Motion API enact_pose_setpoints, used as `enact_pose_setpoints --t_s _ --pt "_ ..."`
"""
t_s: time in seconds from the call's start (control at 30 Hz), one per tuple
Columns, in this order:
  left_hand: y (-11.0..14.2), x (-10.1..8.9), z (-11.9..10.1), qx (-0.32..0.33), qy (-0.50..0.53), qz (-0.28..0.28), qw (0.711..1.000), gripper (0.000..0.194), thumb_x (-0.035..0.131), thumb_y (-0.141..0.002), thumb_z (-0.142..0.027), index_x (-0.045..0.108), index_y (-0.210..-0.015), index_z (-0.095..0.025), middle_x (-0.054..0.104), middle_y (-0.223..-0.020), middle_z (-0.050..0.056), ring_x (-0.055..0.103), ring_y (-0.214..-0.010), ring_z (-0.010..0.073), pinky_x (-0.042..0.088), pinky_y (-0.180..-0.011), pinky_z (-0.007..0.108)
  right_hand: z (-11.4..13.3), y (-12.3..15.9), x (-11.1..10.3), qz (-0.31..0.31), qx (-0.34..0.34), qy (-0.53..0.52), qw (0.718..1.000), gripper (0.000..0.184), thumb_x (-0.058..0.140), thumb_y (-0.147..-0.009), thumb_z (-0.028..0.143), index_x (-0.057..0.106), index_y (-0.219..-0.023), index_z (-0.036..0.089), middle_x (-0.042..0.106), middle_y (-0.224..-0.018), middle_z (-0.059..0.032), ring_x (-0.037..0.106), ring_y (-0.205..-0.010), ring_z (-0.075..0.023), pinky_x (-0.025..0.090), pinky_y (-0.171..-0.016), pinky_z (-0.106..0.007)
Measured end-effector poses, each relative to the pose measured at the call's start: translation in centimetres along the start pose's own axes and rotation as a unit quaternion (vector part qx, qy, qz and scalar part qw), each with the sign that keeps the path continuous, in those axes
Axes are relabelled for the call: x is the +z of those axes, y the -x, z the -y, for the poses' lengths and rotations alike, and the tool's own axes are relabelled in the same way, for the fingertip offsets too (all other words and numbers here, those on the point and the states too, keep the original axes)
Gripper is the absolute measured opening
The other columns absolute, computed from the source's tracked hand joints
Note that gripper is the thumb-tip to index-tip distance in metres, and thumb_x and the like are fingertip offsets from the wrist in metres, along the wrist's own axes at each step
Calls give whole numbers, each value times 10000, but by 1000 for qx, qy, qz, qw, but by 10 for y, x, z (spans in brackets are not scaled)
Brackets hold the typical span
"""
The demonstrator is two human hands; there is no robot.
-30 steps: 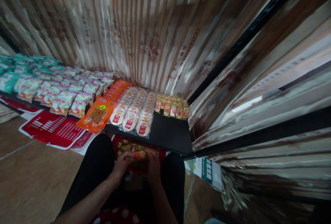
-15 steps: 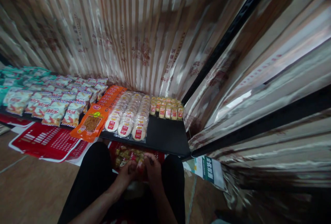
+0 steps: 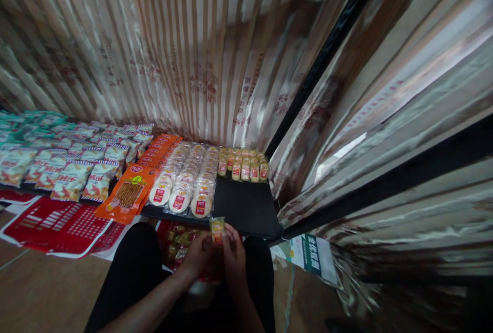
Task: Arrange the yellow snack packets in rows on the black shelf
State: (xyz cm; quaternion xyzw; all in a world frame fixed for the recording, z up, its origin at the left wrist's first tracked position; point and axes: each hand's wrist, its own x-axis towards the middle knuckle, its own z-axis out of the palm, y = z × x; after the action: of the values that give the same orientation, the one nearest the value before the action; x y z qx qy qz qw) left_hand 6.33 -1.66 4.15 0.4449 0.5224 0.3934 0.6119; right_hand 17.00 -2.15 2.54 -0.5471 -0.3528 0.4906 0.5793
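Note:
A small yellow-wrapped snack packet (image 3: 217, 230) stands upright in the fingers of my right hand (image 3: 234, 252), just in front of the black shelf's edge. Beside it, my left hand (image 3: 197, 257) is curled closed; whatever its fingers hold is hidden. Under both hands, between my knees, a red bag or basket (image 3: 164, 230) contains several similar gold-wrapped packets (image 3: 180, 240). More of these small yellow packets (image 3: 245, 170) are lined up at the back right of the black shelf (image 3: 246, 204).
Left of the yellow packets lie rows of round white crackers (image 3: 179, 200), orange snack bags (image 3: 130, 193), white snack bags (image 3: 73, 179) and green bags (image 3: 34, 125). A red shopping bag (image 3: 57, 225) hangs below. Black frame posts (image 3: 319, 71) and a striped curtain (image 3: 192, 56) enclose the shelf.
My hands have risen a little from the red container. The packet, earlier low and blurred between both hands, now shows upright in my right fingers. The view has shifted slightly.

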Motion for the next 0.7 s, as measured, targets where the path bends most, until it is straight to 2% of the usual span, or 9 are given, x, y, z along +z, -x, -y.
enact_pose_setpoints --t_s 0.23,0.37,0.47,0.57,0.7 --pt "-26 20 -30 10 25 0 1000 200 556 -677 -256 562 -841 -141 683 -780 62 635 -732 172 474 -680 262 9 -12 -8 -9 -28 29 999 397 567 -754 422 574 -1060 169 671 -1031 -98 629 -950 -226 497 -848 -341" --pt "-44 30 -35 12 15 -32 999 213 525 -700 -185 539 -909 -146 683 -810 60 641 -737 156 487 -695 256 13 -28 -15 -30 -34 64 997 407 561 -748 417 576 -1074 174 674 -1026 -91 629 -947 -226 496 -839 -341" --pt "-57 35 -37 21 11 -25 999 190 484 -747 -174 530 -930 -153 683 -837 63 642 -775 148 485 -736 254 16 -43 -21 -49 -59 124 989 390 552 -742 414 608 -1055 188 683 -999 -73 635 -913 -220 503 -800 -323" --pt "-68 42 -43 22 -36 -31 999 175 463 -754 -147 542 -909 -163 676 -869 63 630 -817 150 473 -760 247 17 -58 -25 -56 -80 170 981 372 545 -735 409 633 -1025 193 687 -978 -65 639 -877 -213 504 -763 -305" --pt "-84 53 -53 8 -113 -61 992 231 454 -713 -89 554 -910 -154 660 -924 72 607 -867 155 453 -803 248 18 -78 -27 -65 -62 196 977 373 531 -735 400 623 -1031 192 678 -994 -73 636 -860 -213 500 -744 -309"
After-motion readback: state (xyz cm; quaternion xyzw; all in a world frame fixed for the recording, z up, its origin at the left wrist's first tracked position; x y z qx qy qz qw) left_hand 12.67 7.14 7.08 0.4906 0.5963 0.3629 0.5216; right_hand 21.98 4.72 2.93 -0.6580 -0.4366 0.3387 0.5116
